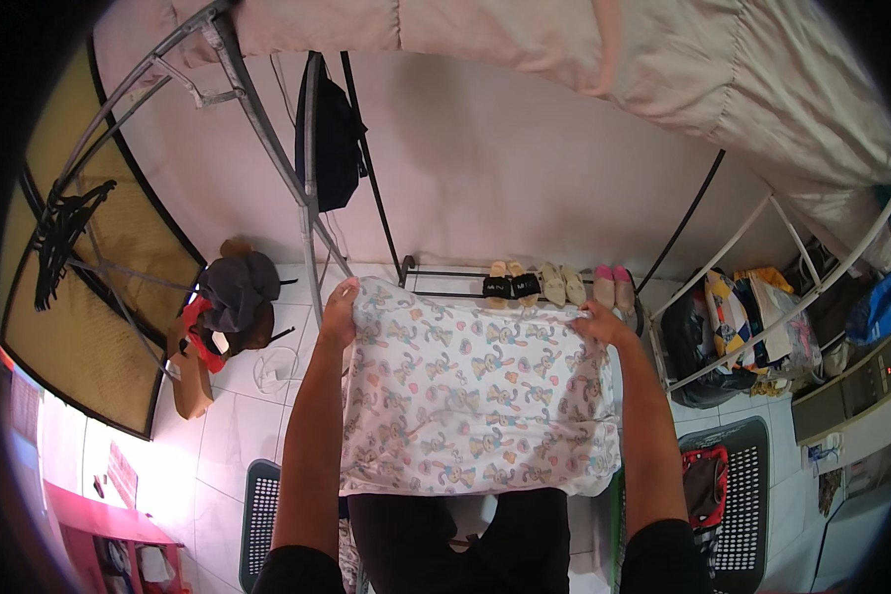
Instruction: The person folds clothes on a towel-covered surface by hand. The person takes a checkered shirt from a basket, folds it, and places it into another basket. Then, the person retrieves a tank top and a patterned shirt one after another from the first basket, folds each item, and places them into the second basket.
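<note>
A white cloth printed with rabbits and hearts (475, 401) is spread out in front of me, its near part lying over my black-clad thighs. My left hand (341, 310) grips its far left corner, with the fingertips partly hidden. At the far right corner, my right hand (600, 324) pinches the edge between thumb and fingers. The cloth hangs fairly flat between both hands, with some creases along its right side and lower part.
Beyond the cloth, a low black rack (445, 273) holds sandals and shoes (563, 284). Plastic laundry baskets stand left (261, 475) and right (742, 512); the right one holds clothes. A grey metal frame (267, 141) rises at left, near black hangers (67, 237). Pink fabric (490, 30) hangs overhead.
</note>
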A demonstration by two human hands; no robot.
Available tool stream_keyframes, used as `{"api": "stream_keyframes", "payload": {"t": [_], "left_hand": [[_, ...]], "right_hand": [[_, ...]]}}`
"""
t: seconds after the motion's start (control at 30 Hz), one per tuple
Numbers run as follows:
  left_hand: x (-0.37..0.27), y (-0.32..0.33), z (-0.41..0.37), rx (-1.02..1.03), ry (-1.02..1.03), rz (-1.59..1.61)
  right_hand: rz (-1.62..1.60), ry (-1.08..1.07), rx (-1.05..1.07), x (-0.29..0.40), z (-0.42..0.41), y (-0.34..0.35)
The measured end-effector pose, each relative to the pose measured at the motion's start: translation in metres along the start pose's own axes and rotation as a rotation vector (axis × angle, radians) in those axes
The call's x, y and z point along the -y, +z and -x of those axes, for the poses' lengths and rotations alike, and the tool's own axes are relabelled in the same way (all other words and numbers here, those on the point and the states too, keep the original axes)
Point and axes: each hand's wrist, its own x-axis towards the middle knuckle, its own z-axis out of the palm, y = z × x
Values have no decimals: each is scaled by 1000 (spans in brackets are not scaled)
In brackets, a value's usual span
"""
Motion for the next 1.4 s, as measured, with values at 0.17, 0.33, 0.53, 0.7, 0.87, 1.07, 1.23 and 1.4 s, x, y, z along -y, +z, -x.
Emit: {"api": "stream_keyframes", "payload": {"t": [0.17,0.33,0.53,0.7,0.87,1.07,1.23,1.4], "left_hand": [[5,-4,-13,-53,15,-28],[5,-16,-22,-157,-8,-53],[10,-8,-27,-149,-37,2],[2,-7,-24,-149,-3,43],[-17,-36,55,-45,183,-1],[28,-46,219,-160,247,-512],[71,-68,277,-190,98,-679],[78,-43,269,-236,196,-1078]], "right_hand": [[-49,-58,125,-10,-6,-9],[-81,-178,-34,-23,-17,-11],[-133,-175,-99,-38,-23,-22],[-169,-257,-98,-22,-10,-26],[150,-534,-326,13,66,-16],[417,-494,-354,-22,217,23],[275,-390,-354,-49,252,83],[432,-430,-373,-31,261,78]]}}
